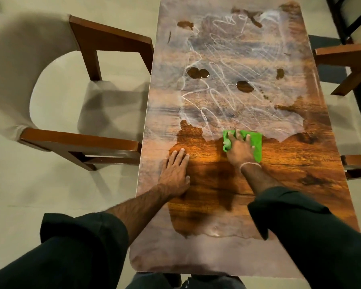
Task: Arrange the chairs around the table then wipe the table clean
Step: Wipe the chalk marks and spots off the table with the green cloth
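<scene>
A long wooden table runs away from me, dusty and whitish at the far end with dark wet patches, glossy and dark near me. My right hand presses flat on a green cloth at the border between the dusty and the wiped area. My left hand rests flat on the table near its left edge, fingers straight. A wooden chair with a pale cushion stands at the table's left side, its seat facing the table.
Parts of two more wooden chairs show on the right, one chair at the far right and another chair nearer. A dark frame stands at the top right. Pale floor surrounds the table.
</scene>
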